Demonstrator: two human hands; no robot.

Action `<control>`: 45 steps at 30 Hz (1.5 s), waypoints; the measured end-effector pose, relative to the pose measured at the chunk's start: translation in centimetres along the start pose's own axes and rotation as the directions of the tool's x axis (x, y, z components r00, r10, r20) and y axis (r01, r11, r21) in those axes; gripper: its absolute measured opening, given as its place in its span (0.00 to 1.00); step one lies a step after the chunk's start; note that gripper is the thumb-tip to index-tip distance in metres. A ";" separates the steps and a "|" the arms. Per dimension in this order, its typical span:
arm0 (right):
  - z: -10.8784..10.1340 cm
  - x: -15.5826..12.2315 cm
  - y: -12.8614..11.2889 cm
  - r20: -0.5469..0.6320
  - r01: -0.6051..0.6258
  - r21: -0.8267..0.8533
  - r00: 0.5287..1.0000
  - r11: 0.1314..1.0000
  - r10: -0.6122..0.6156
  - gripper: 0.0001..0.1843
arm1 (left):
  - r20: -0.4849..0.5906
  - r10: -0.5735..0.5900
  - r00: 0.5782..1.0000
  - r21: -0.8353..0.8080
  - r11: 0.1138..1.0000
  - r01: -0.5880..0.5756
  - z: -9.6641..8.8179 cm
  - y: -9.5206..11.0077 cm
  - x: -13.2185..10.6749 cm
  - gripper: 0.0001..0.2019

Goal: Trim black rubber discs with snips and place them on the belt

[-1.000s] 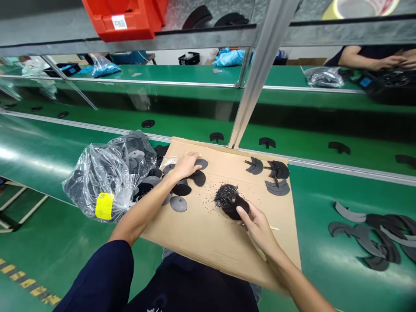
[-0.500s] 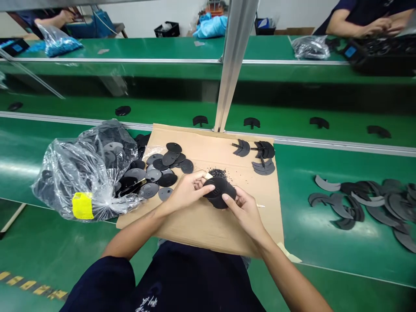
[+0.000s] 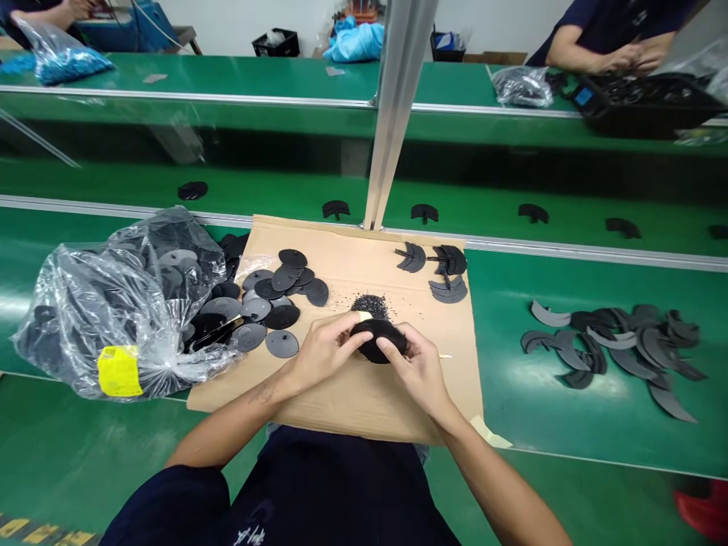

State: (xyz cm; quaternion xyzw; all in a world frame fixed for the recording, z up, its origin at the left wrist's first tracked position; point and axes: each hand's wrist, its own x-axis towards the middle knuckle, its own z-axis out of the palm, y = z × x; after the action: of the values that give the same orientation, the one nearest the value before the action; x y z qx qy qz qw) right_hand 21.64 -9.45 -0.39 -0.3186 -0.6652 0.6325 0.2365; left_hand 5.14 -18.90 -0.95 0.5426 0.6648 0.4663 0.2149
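Observation:
Both my hands grip a black oval plastic piece (image 3: 378,343) over a sheet of cardboard (image 3: 335,413). My left hand (image 3: 330,345) pinches its left side, thumb on top. A pale wrap shows on one of that hand's fingertips. My right hand (image 3: 416,368) closes on the right side, its thumb also on the upper face. Just beyond the piece lies a heap of small black bits (image 3: 372,305). Loose oval discs (image 3: 283,343) are spread to the left of my hands. Crescent-shaped parts with stems (image 3: 448,288) are grouped at the cardboard's far right.
A clear plastic bag of discs (image 3: 130,303) with a yellow label fills the left. Curved black parts (image 3: 626,345) are piled on the green bench at right. A metal post (image 3: 392,114) rises behind the cardboard. Spaced parts (image 3: 425,213) lie along the green strip beyond. Co-workers' hands (image 3: 631,57) show across.
The two overlapping black pieces between my hands now look lined up as one oval, tilted differently. The view has shifted a little to the right.

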 end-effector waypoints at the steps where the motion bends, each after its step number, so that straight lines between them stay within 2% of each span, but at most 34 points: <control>1: 0.0 -0.1 -0.1 0.006 0.011 -0.009 1.000 1.000 -0.011 0.19 | -0.001 0.023 1.000 0.011 1.000 -0.023 0.0 0.0 -0.1 0.15; 5: 0.0 -0.7 -0.2 0.012 0.068 -0.075 0.998 0.995 -0.067 0.19 | -0.030 0.066 0.997 -0.009 0.998 -0.066 0.2 -0.1 -0.5 0.11; 8: 0.2 -1.1 -0.3 -0.005 0.142 -0.133 0.990 0.981 -0.144 0.19 | -0.086 0.052 0.995 -0.091 0.994 -0.060 0.3 0.0 -0.6 0.13; 11: 0.0 -1.2 -0.6 0.020 0.267 -0.205 0.963 0.942 -0.268 0.14 | -0.099 0.137 0.986 -0.128 0.980 -0.150 -0.2 0.6 -0.6 0.10; 14: -0.6 -1.1 -1.3 0.098 0.397 -0.294 0.918 0.870 -0.385 0.09 | -0.086 0.302 0.949 -0.041 0.951 -0.306 -1.1 1.2 -0.4 0.08; 16: -1.1 -0.8 -1.5 0.152 0.480 -0.325 0.877 0.815 -0.456 0.08 | -0.068 0.378 0.923 -0.007 0.925 -0.380 -1.7 1.4 -0.2 0.09; 22: -1.1 -0.2 -0.7 0.170 0.657 -0.301 0.750 0.691 -0.640 0.16 | 0.013 0.432 0.902 -0.094 0.898 -0.429 -2.5 1.8 0.3 0.13; 24: -0.9 -0.3 -0.5 0.176 0.679 -0.291 0.731 0.674 -0.660 0.17 | 0.039 0.468 0.883 -0.078 0.883 -0.464 -2.7 2.1 0.2 0.13; 27: -0.7 -0.4 -0.5 0.208 0.686 -0.287 0.726 0.669 -0.656 0.19 | 0.066 0.511 0.857 -0.018 0.859 -0.511 -3.0 2.3 0.1 0.14; 31: -0.8 -0.7 -0.9 0.241 0.697 -0.297 0.716 0.652 -0.655 0.16 | 0.085 0.529 0.844 0.035 0.845 -0.533 -3.1 2.4 -0.2 0.14; 36: -1.4 -0.9 -1.2 0.308 0.710 -0.325 0.704 0.625 -0.640 0.15 | 0.020 0.576 0.817 -0.007 0.817 -0.576 -2.8 2.1 -0.5 0.12; 38: -1.6 -1.0 -1.1 0.326 0.708 -0.320 0.706 0.629 -0.629 0.15 | 0.015 0.578 0.816 -0.027 0.816 -0.578 -2.6 1.9 -0.5 0.12; 42: -1.7 -1.0 -0.9 0.325 0.709 -0.313 0.705 0.631 -0.631 0.16 | 0.070 0.561 0.825 -0.047 0.828 -0.559 -2.5 1.6 -0.5 0.14; 45: -1.7 -1.1 -0.9 0.334 0.698 -0.296 0.715 0.652 -0.614 0.16 | 0.014 0.573 0.820 -0.053 0.819 -0.571 -2.3 1.4 -0.8 0.15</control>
State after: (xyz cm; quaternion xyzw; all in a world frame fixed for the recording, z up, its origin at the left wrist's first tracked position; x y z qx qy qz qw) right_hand 23.46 -9.08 0.74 -0.0298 -0.8703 0.3817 0.3097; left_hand 4.30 -20.60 1.20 0.7186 0.4573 0.5166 0.0873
